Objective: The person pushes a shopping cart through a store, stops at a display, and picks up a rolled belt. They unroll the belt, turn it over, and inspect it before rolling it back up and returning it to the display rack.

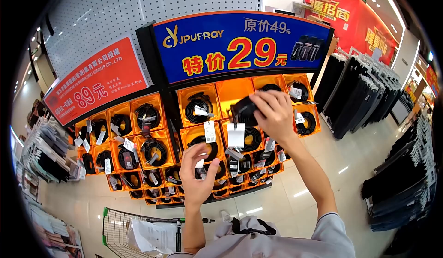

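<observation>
My right hand [274, 115] grips a coiled black belt [245, 111] in front of the upper rows of the display. A white tag [236, 135] dangles below that belt. Behind it, one orange compartment [229, 92] in the top row shows its bare lining. My left hand [197, 172] is raised lower and to the left, fingers curved and thumb apart, with nothing in it that I can see. It partly covers a coiled belt [211, 151] in its orange box. Another coiled belt [198, 108] lies in the top-left box, a tag across it.
A blue price sign [240, 45] tops this rack; a red sign [97, 80] tops the adjoining belt rack at left. A shopping cart [115, 228] holding a plastic bag [154, 235] stands below left. Trousers [355, 89] hang at right, more clothes [46, 142] at left.
</observation>
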A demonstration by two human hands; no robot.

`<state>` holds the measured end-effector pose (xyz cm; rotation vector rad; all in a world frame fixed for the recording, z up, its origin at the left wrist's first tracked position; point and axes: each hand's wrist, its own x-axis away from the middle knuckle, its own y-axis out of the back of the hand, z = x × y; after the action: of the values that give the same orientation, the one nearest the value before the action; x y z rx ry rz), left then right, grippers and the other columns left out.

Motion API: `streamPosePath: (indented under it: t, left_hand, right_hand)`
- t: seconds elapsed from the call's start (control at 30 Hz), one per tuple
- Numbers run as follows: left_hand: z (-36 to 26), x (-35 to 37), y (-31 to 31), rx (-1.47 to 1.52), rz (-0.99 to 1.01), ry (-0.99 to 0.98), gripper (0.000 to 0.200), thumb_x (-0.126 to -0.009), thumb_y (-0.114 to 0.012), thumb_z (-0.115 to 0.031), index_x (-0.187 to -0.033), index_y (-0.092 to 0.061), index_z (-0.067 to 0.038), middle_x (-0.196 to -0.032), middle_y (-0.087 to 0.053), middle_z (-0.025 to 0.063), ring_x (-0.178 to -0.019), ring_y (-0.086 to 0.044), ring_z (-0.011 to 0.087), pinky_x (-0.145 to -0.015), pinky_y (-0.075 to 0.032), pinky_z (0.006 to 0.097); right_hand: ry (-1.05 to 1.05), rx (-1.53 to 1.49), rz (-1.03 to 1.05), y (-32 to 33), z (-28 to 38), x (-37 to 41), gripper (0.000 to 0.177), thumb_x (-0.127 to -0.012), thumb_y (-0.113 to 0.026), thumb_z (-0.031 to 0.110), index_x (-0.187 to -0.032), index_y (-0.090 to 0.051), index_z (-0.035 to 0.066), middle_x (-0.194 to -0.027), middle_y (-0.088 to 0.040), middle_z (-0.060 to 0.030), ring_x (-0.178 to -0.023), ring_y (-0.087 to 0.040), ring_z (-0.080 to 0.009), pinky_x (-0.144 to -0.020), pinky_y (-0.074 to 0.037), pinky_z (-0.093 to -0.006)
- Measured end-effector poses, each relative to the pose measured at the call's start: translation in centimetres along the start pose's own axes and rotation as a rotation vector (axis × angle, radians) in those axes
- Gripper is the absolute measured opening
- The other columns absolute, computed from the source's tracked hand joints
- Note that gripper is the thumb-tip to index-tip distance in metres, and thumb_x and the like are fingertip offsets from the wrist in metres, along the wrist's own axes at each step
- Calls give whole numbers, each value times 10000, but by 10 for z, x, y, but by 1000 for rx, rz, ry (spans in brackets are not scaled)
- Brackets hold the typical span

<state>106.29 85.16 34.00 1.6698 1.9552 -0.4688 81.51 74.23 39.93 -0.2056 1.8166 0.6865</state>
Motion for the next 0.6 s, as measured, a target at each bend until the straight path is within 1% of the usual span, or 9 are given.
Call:
streamPosePath:
  t: [0.03,0.1,0.13,0.23,0.27,0.37,0.4,0.53,0.6]
  left_hand:
    - [-7,5,-4,-9,-10,0,412,-863,-712,-22,-1241,-554,10,-1219,-585,134,-1115,-616,213,-944,-515,329]
    - [-22,13,-14,-101,-61,-125,456,-853,-723,-31,-1265,-533,12,-1272,-550,141,-1171,-582,225,-1000,-481,351]
    - [-28,20,-17,-142,-54,-112,512,-833,-747,-47,-1285,-513,16,-1300,-529,141,-1209,-551,237,-1046,-446,372]
    - [-44,43,-23,-182,-23,-95,603,-782,-804,-97,-1293,-502,9,-1273,-550,142,-1197,-555,238,-1052,-432,375]
    - [-48,53,-24,-191,30,-36,639,-769,-817,-110,-1304,-489,10,-1227,-584,135,-1141,-587,235,-1012,-457,359]
    - [-63,82,-25,-240,85,85,488,-766,-833,-124,-1173,-604,19,-985,-683,126,-875,-669,178,-785,-532,293]
    - [-65,92,-25,-249,56,130,414,-777,-823,-120,-1118,-632,18,-898,-701,106,-790,-669,139,-724,-535,267]
    - [-73,126,-24,-305,25,239,422,-764,-836,-110,-1115,-650,35,-877,-713,88,-765,-655,95,-711,-538,253]
    - [-73,135,-27,-189,-2,336,403,-771,-830,-72,-1114,-663,58,-896,-713,66,-769,-641,71,-692,-534,229]
  right_hand:
    - [16,-11,-4,13,12,4,399,-682,-734,40,-1074,-706,108,-1070,-670,-24,-992,-591,-233,-881,-430,-402]
    - [61,-69,37,38,33,10,383,-690,-722,56,-1067,-705,116,-1065,-675,-16,-979,-600,-224,-876,-432,-399]
    - [69,-110,47,48,44,15,376,-697,-717,69,-1070,-705,115,-1070,-677,-14,-975,-605,-220,-870,-435,-396]
    - [101,-239,87,73,73,32,377,-712,-711,121,-1089,-708,105,-1080,-679,-19,-968,-615,-210,-857,-447,-387]
    - [106,-291,100,79,81,38,374,-713,-705,129,-1087,-710,106,-1082,-679,-23,-965,-617,-210,-855,-448,-388]
    - [100,-440,97,91,103,55,384,-717,-695,148,-1098,-707,104,-1096,-678,-37,-963,-620,-212,-838,-459,-385]
    - [96,-468,108,96,107,59,390,-713,-696,141,-1102,-707,106,-1100,-677,-35,-963,-620,-214,-834,-462,-385]
    - [-12,-636,138,100,124,81,432,-673,-728,76,-1103,-708,113,-1113,-674,-29,-1002,-605,-229,-834,-469,-392]
    - [-125,-762,198,103,129,93,453,-658,-741,31,-1105,-698,90,-1125,-666,-47,-1049,-591,-251,-882,-478,-409]
